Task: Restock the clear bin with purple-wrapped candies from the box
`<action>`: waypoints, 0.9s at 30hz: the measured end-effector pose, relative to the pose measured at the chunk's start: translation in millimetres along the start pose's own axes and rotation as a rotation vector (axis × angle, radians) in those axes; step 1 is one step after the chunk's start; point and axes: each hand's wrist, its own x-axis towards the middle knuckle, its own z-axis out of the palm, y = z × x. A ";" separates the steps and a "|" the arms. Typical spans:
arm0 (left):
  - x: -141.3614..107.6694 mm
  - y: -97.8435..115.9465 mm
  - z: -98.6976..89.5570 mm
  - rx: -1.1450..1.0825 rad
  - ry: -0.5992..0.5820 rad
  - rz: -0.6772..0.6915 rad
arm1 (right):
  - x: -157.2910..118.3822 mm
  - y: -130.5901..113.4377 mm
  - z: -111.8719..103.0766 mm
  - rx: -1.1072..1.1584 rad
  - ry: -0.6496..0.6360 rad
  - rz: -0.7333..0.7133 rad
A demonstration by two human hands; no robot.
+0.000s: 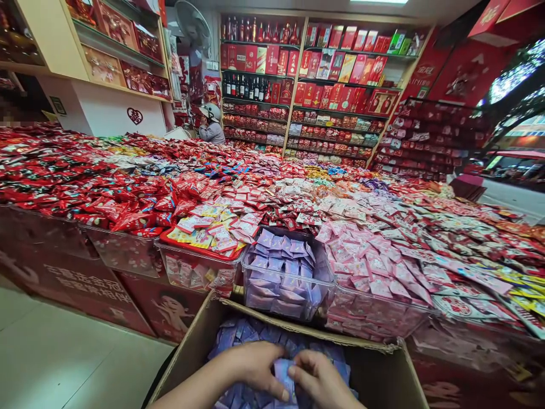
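Counter (89, 284) ahead; left hand (259, 366) and right hand (318, 379) pinch one purple packet (284, 374) between fingers. Tub (326, 275) beyond looks near-full; box (378, 369) below holds plenty.

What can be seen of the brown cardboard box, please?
The cardboard box is open at the top, with brown walls and a rough far rim. Purple packets lie inside. It sits before a clear plastic bin; whether they touch is unclear. The left hand and right hand are over it, holding a packet. Its near side is out of view.
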 end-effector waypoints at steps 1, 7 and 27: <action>0.0 1.7 -2.7 -0.110 0.008 0.016 | 0.0 -5.8 -4.3 0.095 0.022 0.009; -0.9 20.5 -10.8 -0.910 -0.166 0.231 | -15.5 -37.7 -23.9 0.585 0.192 0.072; -3.9 28.0 -6.0 -0.682 0.235 0.211 | -27.8 -32.4 -30.5 0.351 0.184 -0.156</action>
